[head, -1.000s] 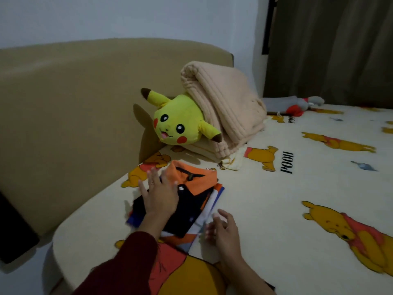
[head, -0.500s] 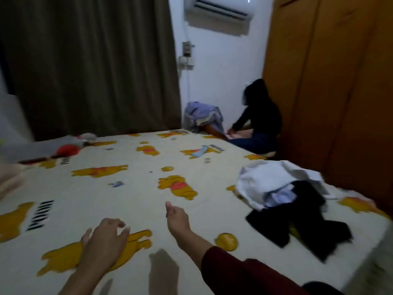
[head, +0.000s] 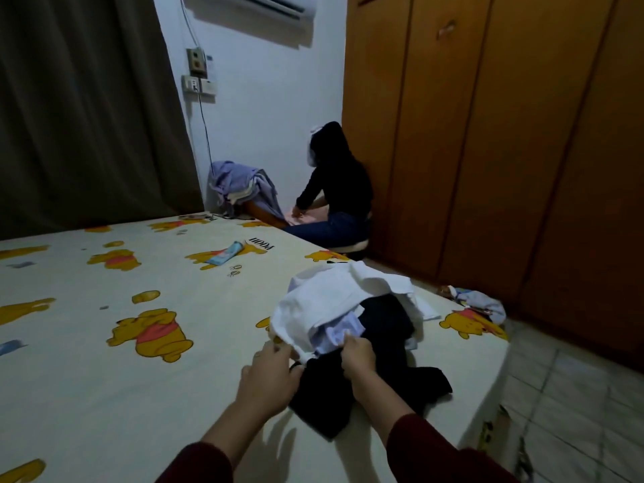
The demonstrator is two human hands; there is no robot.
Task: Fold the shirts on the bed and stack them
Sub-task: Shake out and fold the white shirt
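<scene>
cartoon-bear bedding covers the bed (head: 104,360), and near its right edge lies a loose heap of unfolded clothes: a white shirt (head: 324,305) bunched on top, a pale blue garment (head: 339,334) tucked under it, and a black shirt (head: 376,374) spread beneath and toward the viewer. the left hand (head: 268,378) curls at the white shirt's near hem, though whether it has cloth pinched is hard to tell; the right hand (head: 359,355) pinches the pale blue fabric where it meets the black. nothing in this heap is folded and no stack shows in view, so by my reading at least these pieces remain, and the step in hand is pulling one free of the tangle. the garments overlap, so lifting one may drag the others. a small blue tube (head: 223,256) lies farther up the bed, well apart. another person (head: 334,190) sits on the floor by the wooden wardrobe (head: 488,134), beside a clothes pile (head: 240,183).
</scene>
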